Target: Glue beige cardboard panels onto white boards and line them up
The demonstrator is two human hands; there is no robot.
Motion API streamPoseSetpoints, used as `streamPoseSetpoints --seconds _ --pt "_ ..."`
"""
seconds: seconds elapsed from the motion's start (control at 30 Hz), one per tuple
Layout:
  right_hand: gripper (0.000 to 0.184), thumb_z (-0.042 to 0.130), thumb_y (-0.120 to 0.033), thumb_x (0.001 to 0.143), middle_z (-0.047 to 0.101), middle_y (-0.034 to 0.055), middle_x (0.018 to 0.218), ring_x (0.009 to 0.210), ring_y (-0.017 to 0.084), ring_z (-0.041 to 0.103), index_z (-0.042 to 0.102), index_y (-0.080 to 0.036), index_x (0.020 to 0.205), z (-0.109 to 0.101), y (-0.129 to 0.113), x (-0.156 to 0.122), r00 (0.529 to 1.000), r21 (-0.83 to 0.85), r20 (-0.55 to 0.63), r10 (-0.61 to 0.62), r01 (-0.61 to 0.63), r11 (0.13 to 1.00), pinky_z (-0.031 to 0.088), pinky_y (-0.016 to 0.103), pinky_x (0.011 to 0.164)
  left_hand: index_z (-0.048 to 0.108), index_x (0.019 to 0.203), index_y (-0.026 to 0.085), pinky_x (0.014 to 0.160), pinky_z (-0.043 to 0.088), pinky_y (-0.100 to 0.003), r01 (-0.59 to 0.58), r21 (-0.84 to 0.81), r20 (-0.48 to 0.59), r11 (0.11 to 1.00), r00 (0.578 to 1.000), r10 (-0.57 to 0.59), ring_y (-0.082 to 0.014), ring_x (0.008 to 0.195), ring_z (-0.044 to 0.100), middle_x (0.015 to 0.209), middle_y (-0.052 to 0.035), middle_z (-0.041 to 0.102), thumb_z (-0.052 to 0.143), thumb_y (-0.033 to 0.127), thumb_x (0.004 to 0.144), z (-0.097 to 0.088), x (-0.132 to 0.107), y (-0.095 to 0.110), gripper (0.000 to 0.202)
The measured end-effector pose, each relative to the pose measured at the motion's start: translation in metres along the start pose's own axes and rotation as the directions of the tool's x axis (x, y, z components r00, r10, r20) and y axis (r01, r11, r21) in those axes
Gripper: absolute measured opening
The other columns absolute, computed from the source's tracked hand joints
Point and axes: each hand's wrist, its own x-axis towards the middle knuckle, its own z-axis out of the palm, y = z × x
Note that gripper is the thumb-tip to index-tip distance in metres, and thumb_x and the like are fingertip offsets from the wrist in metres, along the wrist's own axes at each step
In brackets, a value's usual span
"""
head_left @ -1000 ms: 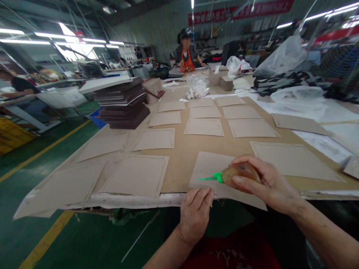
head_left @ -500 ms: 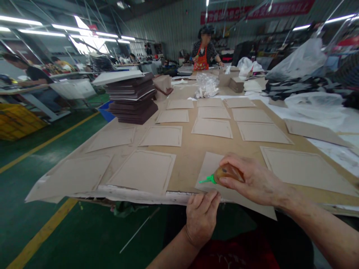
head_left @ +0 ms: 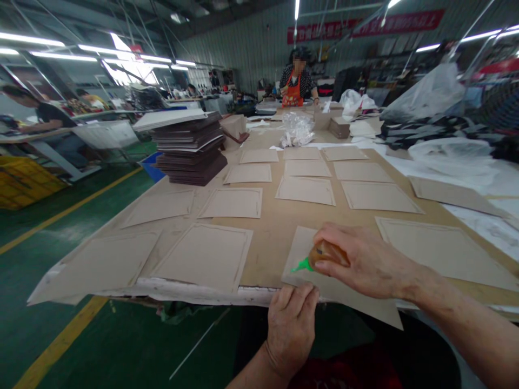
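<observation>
My right hand [head_left: 352, 259] is wrapped round a squeeze glue bottle [head_left: 329, 253], amber in the body with a green nozzle. The bottle is tipped, its nozzle pointing left and down, close over a beige cardboard sheet [head_left: 299, 246]. Whether the tip touches the sheet, I cannot tell. That sheet juts past the table's near edge at the right, and my right hand covers part of it. My left hand [head_left: 292, 319] is closed at the table's front edge, fingers curled over the sheet's near margin, thumb hidden.
Several similar cardboard sheets [head_left: 205, 254] lie in rows on the table [head_left: 267, 232], with lines along their borders. A tall stack of dark boards [head_left: 190, 146] stands at the left. Clear plastic wrap [head_left: 298, 129] lies farther back. Across the table stands a person in an orange apron [head_left: 292, 93].
The glue bottle's nozzle has shifted slightly right and down near the sheet's front left corner. My left hand keeps its place at the edge. The whole view has tilted up a little.
</observation>
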Motion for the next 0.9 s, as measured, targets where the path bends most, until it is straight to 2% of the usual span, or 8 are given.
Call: streamPoseSetpoints --seconds 0.1,0.17,0.37,0.5,0.57,0.7,0.9 --pt "0.009 0.058 -0.026 0.091 0.061 0.0007 0.096 0.084 0.019 0.058 0.057 -0.023 0.099 0.001 -0.007 -0.007 0.997 0.089 0.057 -0.045 0.039 0.995 0.041 0.033 0.072 0.069 0.103 0.017 0.071 0.046 -0.035 -0.010 0.012 -0.037 1.000 0.999 0.010 -0.0190 0.079 0.058 0.102 -0.0019 0.074 0.050 0.012 0.096 0.002 -0.002 0.000 0.020" --pt "0.010 0.058 -0.027 0.091 0.062 0.0008 0.096 0.085 0.020 0.059 0.057 -0.023 0.100 0.001 -0.005 -0.008 0.998 0.107 0.056 -0.031 0.025 0.994 0.041 0.033 0.073 0.068 0.105 0.016 0.072 0.046 -0.035 -0.016 0.007 -0.048 1.000 0.999 0.016 -0.0188 0.080 0.059 0.104 -0.0016 0.075 0.050 0.012 0.096 0.002 -0.003 -0.001 0.021" --pt "0.015 0.059 -0.033 0.090 0.065 0.0047 0.094 0.083 0.024 0.061 0.058 -0.021 0.100 0.003 0.029 0.014 0.989 -0.102 -0.110 0.094 -0.105 0.989 0.040 0.034 0.070 0.069 0.105 0.019 0.071 0.046 -0.035 0.001 0.007 -0.026 1.000 1.000 -0.001 -0.0181 0.079 0.059 0.103 -0.0007 0.075 0.049 0.012 0.096 0.002 -0.003 0.000 0.023" --pt "0.017 0.058 -0.036 0.091 0.066 0.0066 0.095 0.081 0.024 0.061 0.057 -0.020 0.097 0.003 0.043 0.028 0.975 -0.162 -0.194 0.108 -0.140 0.977 0.040 0.034 0.070 0.069 0.105 0.019 0.071 0.046 -0.035 -0.002 0.021 -0.010 1.000 1.000 0.002 -0.0186 0.079 0.060 0.102 -0.0018 0.075 0.047 0.012 0.096 0.001 -0.002 0.000 0.025" --pt "0.016 0.058 -0.035 0.091 0.066 0.0066 0.094 0.080 0.023 0.061 0.057 -0.020 0.096 0.001 0.043 0.029 0.974 -0.161 -0.198 0.106 -0.139 0.977 0.039 0.033 0.069 0.069 0.106 0.019 0.072 0.047 -0.035 0.000 0.021 -0.002 1.000 1.000 0.000 -0.0188 0.079 0.060 0.101 -0.0024 0.075 0.046 0.012 0.096 0.000 -0.002 -0.001 0.025" --pt "0.014 0.061 -0.033 0.089 0.067 0.0038 0.089 0.078 0.021 0.061 0.059 -0.021 0.095 -0.003 0.038 0.028 0.988 -0.117 -0.131 0.086 -0.102 0.988 0.038 0.031 0.068 0.068 0.106 0.019 0.072 0.048 -0.035 0.004 -0.001 0.002 1.000 1.000 -0.004 -0.0185 0.079 0.060 0.101 -0.0022 0.074 0.046 0.012 0.096 0.001 -0.002 -0.001 0.025" --pt "0.018 0.059 -0.034 0.090 0.066 0.0069 0.089 0.077 0.024 0.060 0.058 -0.018 0.097 -0.002 0.052 0.034 0.968 -0.143 -0.198 0.154 -0.184 0.972 0.036 0.033 0.066 0.068 0.104 0.018 0.073 0.048 -0.035 -0.001 -0.016 0.000 1.000 1.000 0.001 -0.0187 0.080 0.060 0.101 -0.0020 0.074 0.045 0.013 0.097 0.001 -0.001 -0.002 0.024"
